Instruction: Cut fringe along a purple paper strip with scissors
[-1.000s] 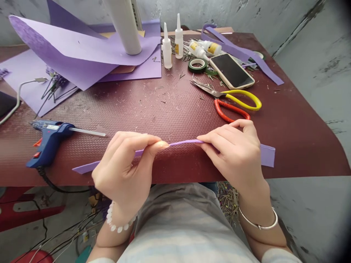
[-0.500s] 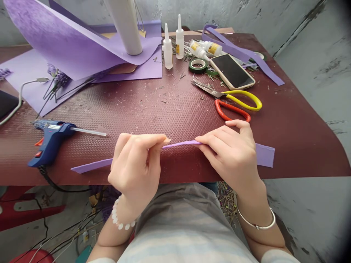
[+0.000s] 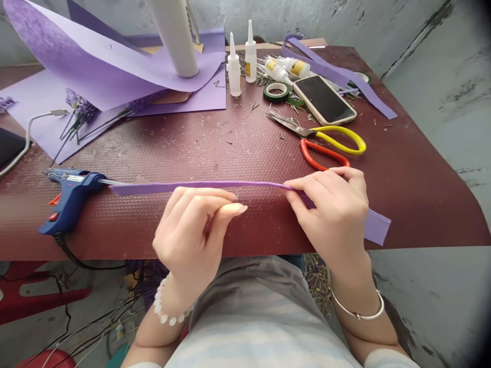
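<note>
A long purple strip [image 3: 199,183] stretches above the table from near the glue gun to my right hand [image 3: 330,209], which pinches it between thumb and fingertips. The strip's wider end comes out beyond the right palm. My left hand [image 3: 192,230] is just below the strip, off it, with thumb and index finger nearly together; whether something tiny is between them cannot be made out. Scissors [image 3: 301,131] with yellow and red handles lie open beyond my right hand. To the left is a blue glue gun [image 3: 74,197] with a clear stick in its back.
At the back are two upright glue bottles [image 3: 235,76], two lying ones, green tape [image 3: 276,92], a phone [image 3: 325,99] and loose purple strips [image 3: 374,97]. Purple sheets [image 3: 126,76], a white cylinder [image 3: 174,41] and lavender sprigs [image 3: 80,110] occupy the back left. Cables hang below.
My left hand has let go of the strip, whose left part now lies higher, beyond the hand. My right hand has shifted slightly right, still pinching the strip.
</note>
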The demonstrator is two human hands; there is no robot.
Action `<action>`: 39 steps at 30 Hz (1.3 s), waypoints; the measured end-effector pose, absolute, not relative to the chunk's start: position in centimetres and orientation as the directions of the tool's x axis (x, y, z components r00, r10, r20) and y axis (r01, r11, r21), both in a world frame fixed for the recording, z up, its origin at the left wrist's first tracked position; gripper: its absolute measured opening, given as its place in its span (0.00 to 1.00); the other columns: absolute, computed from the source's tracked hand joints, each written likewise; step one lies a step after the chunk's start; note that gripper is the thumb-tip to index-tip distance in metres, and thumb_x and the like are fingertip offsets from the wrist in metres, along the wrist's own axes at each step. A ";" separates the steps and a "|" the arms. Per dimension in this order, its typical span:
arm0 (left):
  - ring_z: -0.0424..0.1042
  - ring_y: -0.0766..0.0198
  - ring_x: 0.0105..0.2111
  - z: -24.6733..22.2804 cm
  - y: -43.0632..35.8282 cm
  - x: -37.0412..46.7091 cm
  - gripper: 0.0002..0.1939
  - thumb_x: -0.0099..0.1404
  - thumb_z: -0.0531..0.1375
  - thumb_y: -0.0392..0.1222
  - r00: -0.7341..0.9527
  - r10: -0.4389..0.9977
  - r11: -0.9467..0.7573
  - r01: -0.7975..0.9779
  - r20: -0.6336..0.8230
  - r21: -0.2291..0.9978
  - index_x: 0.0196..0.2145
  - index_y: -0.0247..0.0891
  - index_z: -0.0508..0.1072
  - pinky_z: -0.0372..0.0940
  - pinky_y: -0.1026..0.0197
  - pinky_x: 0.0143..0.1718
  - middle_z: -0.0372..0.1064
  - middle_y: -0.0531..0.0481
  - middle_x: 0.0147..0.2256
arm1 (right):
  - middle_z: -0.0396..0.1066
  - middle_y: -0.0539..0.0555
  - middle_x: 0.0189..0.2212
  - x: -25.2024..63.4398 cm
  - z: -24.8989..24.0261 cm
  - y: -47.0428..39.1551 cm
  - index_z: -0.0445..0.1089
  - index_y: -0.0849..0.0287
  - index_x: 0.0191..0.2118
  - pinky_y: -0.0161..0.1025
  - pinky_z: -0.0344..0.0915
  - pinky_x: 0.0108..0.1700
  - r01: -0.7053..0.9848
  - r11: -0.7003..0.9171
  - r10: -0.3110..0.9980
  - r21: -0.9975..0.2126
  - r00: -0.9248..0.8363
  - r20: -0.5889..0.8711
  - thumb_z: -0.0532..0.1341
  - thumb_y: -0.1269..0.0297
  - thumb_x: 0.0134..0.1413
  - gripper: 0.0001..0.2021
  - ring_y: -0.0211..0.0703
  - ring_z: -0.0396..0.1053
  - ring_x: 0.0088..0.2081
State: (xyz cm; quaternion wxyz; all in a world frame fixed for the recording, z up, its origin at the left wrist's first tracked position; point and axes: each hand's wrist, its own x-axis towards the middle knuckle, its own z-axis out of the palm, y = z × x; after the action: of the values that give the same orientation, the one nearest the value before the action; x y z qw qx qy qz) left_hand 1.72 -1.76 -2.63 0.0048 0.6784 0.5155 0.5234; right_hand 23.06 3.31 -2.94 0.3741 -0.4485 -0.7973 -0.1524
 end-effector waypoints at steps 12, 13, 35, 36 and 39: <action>0.70 0.48 0.68 -3.4 -2.9 3.7 0.22 0.81 0.55 0.48 0.690 0.647 -0.763 0.579 0.325 0.288 0.62 0.31 0.74 0.66 0.41 0.69 0.71 0.38 0.66 | 0.80 0.49 0.27 23.6 -2.7 3.7 0.73 0.55 0.35 0.48 0.65 0.47 0.877 0.456 0.648 -0.153 -0.209 0.732 0.71 0.71 0.63 0.08 0.48 0.74 0.31; 0.73 0.57 0.65 -2.8 -3.1 3.8 0.18 0.80 0.57 0.50 0.804 0.524 -0.826 0.399 0.282 0.398 0.58 0.39 0.77 0.63 0.48 0.72 0.76 0.49 0.62 | 0.80 0.49 0.28 23.6 -2.6 3.7 0.73 0.55 0.35 0.49 0.65 0.46 0.875 0.460 0.647 -0.153 -0.213 0.732 0.71 0.71 0.63 0.08 0.48 0.75 0.31; 0.82 0.52 0.48 -1.7 0.0 2.3 0.14 0.75 0.58 0.29 0.382 0.649 -0.470 0.882 0.658 -0.049 0.54 0.32 0.78 0.68 0.51 0.54 0.84 0.39 0.51 | 0.84 0.45 0.32 23.3 -2.0 2.7 0.76 0.51 0.41 0.51 0.67 0.56 0.716 0.696 0.476 -0.054 -0.403 0.782 0.66 0.77 0.67 0.10 0.41 0.80 0.33; 0.82 0.54 0.42 -1.6 0.1 2.2 0.15 0.75 0.56 0.26 0.391 0.630 -0.470 0.880 0.671 -0.071 0.52 0.30 0.79 0.69 0.53 0.47 0.85 0.41 0.45 | 0.84 0.47 0.33 23.2 -2.1 2.7 0.76 0.52 0.41 0.52 0.67 0.57 0.719 0.694 0.466 -0.028 -0.420 0.779 0.66 0.77 0.68 0.10 0.43 0.80 0.34; 0.75 0.61 0.27 -1.5 0.1 2.4 0.15 0.74 0.55 0.25 0.395 0.602 -0.434 0.891 0.694 -0.131 0.49 0.30 0.81 0.63 0.56 0.32 0.81 0.47 0.30 | 0.86 0.52 0.36 22.9 -2.0 2.6 0.77 0.56 0.44 0.56 0.66 0.60 0.734 0.677 0.445 0.052 -0.464 0.766 0.65 0.77 0.68 0.08 0.45 0.82 0.37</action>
State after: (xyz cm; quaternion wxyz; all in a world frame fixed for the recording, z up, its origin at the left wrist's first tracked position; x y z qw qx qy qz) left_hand 2.38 0.14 -1.50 -0.2514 0.7964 0.4687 0.2879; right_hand 22.88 2.55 -2.03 0.3778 -0.3536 -0.8340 -0.1915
